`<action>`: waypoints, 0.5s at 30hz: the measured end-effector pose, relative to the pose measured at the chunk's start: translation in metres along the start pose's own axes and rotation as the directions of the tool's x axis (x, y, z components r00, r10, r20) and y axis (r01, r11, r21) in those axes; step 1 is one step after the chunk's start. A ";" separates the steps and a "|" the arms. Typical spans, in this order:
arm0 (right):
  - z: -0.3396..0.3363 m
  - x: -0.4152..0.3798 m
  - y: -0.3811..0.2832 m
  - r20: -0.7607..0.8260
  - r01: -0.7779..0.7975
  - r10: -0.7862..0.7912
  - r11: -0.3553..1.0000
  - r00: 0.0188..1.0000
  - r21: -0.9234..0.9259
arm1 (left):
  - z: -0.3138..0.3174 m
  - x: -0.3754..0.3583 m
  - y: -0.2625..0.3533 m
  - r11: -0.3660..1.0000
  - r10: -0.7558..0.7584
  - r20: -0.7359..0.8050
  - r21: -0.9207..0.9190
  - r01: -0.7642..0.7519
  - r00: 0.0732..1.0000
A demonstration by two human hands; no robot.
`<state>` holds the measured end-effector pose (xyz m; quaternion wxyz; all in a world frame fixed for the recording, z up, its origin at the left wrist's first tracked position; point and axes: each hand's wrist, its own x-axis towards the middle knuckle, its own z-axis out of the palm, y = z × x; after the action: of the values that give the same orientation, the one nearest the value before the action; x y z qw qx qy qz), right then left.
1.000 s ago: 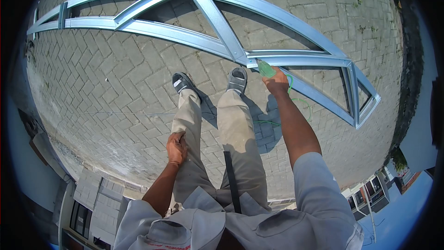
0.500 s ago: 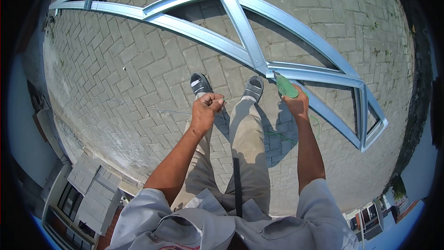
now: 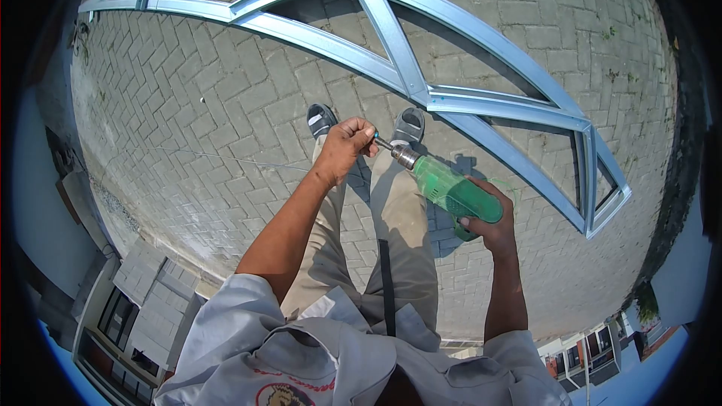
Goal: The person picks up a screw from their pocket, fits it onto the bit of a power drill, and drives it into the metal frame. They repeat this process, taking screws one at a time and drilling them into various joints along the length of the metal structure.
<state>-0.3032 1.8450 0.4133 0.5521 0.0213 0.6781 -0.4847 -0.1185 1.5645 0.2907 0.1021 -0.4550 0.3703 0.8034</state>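
My right hand (image 3: 492, 219) is wrapped round the handle of a green power drill (image 3: 451, 185), which points to the left. From its metal chuck (image 3: 404, 155) a bit reaches toward my left hand (image 3: 348, 149). The fingertips of that hand pinch a small blue-green screw (image 3: 375, 134) at the tip of the bit; most of it is hidden by the fingers. Beyond both hands a silvery metal roof truss (image 3: 331, 45) lies flat on the ground, with braces meeting at a joint (image 3: 426, 96) near my feet.
Grey paving blocks (image 3: 226, 98) cover the ground. My sandalled feet (image 3: 408, 125) stand just short of the truss. A thin cable (image 3: 226, 156) runs across the paving on the left. Buildings (image 3: 154, 308) show at the lower edges.
My right hand has brought the drill from the truss joint back toward my body, turning it leftward. My left hand has risen slightly to the right, and its screw now meets the bit.
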 end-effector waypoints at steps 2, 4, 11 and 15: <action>-0.002 0.000 -0.001 -0.004 -0.003 0.003 1.000 1.000 0.008 | 0.000 0.003 -0.003 0.999 0.008 0.004 0.038 -0.008 1.000; -0.005 0.001 -0.003 -0.001 -0.009 0.009 1.000 1.000 0.009 | 0.006 0.002 -0.001 0.998 -0.008 -0.016 0.068 0.009 1.000; -0.024 0.008 -0.006 0.045 -0.039 0.039 0.999 0.998 0.000 | 0.010 0.006 0.004 0.983 -0.109 0.036 0.155 0.102 0.993; -0.024 0.008 -0.011 0.005 -0.066 0.066 0.997 0.998 -0.047 | 0.012 0.011 0.002 0.968 -0.162 0.067 0.204 0.145 0.985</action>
<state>-0.3302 1.8516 0.4118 0.5704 0.0293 0.6863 -0.4503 -0.1339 1.5695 0.2866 0.2242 -0.4359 0.4076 0.7705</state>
